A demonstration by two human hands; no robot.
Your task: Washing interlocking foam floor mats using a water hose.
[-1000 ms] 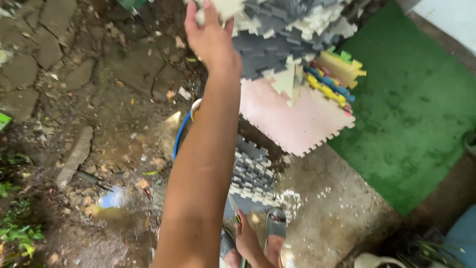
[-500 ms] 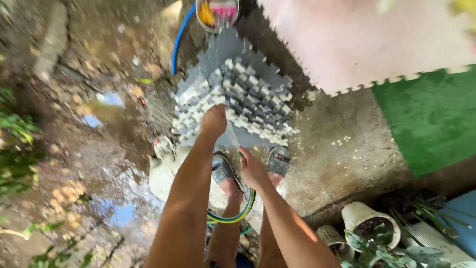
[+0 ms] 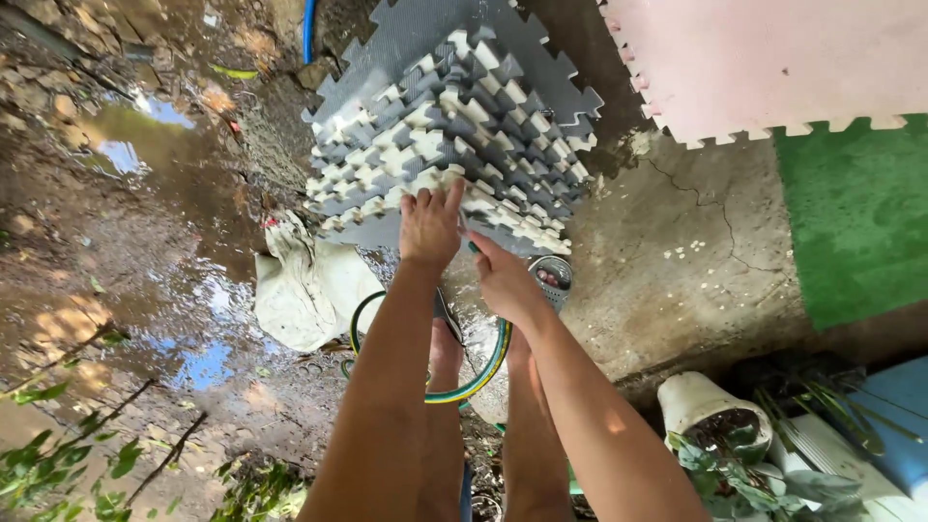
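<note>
Since half-second-earlier view: left hand (image 3: 430,224) moved up onto near edge of stacked grey-and-cream foam mats (image 3: 452,130), fingers spread flat, gripping nothing I can tell. Right hand (image 3: 505,277) closed on green-yellow hose (image 3: 480,368). Stack at 12 o'clock. Puddle (image 3: 145,222) at 9; pink mat (image 3: 764,60) at 2; bare concrete (image 3: 667,280) at 3.

Cracked, wet concrete floor (image 3: 667,261) on the right, muddy ground (image 3: 145,261) with puddles on the left. On the concrete: stack of grey and white foam tiles (image 3: 454,126), pink tile (image 3: 764,58) beyond, green mat (image 3: 860,213) at the right edge. White cloth (image 3: 304,285) crumpled just beside the stack, at the mud's edge. Green-yellow hose (image 3: 474,372) looped near the feet, blue hose (image 3: 309,29) farther off. White pot (image 3: 701,411) with a plant at lower right.
</note>
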